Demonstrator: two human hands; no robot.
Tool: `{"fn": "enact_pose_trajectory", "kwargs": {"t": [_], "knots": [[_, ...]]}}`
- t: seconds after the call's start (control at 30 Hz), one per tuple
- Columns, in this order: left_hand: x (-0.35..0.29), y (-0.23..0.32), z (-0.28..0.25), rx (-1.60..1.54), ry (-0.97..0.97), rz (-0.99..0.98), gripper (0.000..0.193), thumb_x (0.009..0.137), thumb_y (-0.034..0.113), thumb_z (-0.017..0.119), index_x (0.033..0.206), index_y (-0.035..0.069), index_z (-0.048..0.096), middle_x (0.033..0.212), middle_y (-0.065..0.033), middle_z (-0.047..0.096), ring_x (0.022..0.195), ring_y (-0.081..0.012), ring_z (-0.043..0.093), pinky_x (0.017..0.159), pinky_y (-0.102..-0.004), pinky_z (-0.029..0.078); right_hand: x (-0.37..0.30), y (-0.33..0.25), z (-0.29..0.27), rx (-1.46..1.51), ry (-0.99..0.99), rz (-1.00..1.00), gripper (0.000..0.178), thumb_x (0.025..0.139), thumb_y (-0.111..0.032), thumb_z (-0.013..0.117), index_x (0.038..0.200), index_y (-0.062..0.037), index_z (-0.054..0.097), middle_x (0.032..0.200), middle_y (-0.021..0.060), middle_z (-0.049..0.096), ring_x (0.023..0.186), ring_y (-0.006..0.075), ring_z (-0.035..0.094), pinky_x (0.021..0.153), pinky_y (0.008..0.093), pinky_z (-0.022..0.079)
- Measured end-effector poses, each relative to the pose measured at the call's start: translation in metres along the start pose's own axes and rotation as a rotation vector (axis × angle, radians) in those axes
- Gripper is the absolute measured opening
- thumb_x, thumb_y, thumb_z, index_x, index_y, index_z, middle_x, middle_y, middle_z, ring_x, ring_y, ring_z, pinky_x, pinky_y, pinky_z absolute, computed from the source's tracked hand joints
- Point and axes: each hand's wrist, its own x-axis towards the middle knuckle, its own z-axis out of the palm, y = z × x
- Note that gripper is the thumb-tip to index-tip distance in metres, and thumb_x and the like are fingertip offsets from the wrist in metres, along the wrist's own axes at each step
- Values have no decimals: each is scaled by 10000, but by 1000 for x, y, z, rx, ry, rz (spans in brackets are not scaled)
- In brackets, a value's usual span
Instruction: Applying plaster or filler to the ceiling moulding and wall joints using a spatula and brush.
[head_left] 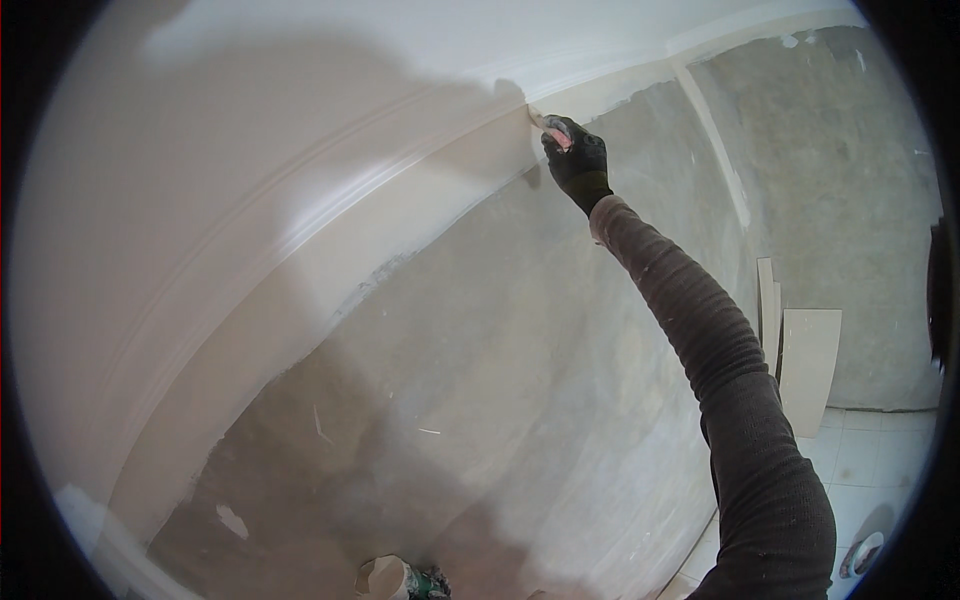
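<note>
My right hand (578,160), in a dark work glove, is stretched up to the top of the wall. Its fingers are closed round the pinkish handle of what looks like a paintbrush (540,121). The brush's pale end meets the lower edge of the white moulded cornice (340,205), above a cream-white band (330,270) on the grey wall. At the bottom edge, my left hand (432,583), in a green and dark glove, grips the side of a white tub (386,578). The picture's edge cuts off both, and the tub's contents cannot be made out.
Bare grey wall (480,330) lies below the band, with a pale vertical strip (715,145) at the corner. Flat boards (811,365) lean against the wall on the right. Beneath them is a white tiled floor (870,455) with a round white object (862,555).
</note>
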Motion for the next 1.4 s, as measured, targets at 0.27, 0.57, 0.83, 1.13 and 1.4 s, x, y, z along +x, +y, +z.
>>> {"fn": "enact_pose_trajectory", "kwargs": {"t": [0.27,0.57,0.83,1.13,1.4], "knots": [[-2,-3,9,20,55,-8,495,1026,384,499,1379,38,509,1289,-177,584,1045,-310,621,752,-393,574,-3,-9,-7,7,6,-31,261,882,-170,658,1120,-68,694,1050,134,729,894,305,709,815,391,560],[-9,-4,12,12,69,-18,538,1033,419,463,1403,30,493,1405,-218,550,1092,-362,629,742,-430,591,-10,-29,-19,98,-55,-7,269,880,-197,646,1118,-77,681,1102,162,713,991,370,678,877,442,539],[-17,-8,10,-24,120,-15,526,1041,417,447,1413,48,493,1426,-190,542,1137,-381,611,762,-442,585,-17,-40,-28,42,-10,-84,264,869,-180,662,1108,-68,679,1063,171,712,952,372,683,846,443,544],[-30,-16,22,135,130,67,490,1039,359,500,1388,16,486,1366,-218,558,1097,-374,622,756,-395,588,-23,-57,-41,98,-75,-32,272,891,-128,660,1153,-59,679,1027,128,730,888,296,712,806,380,562],[-34,-20,3,135,-155,-3,490,1047,321,475,1411,-6,472,1392,-220,561,1134,-345,616,803,-424,593,-25,-77,-71,161,-60,-253,251,882,-166,671,1107,-54,675,1061,162,712,948,354,688,849,430,548]]}}
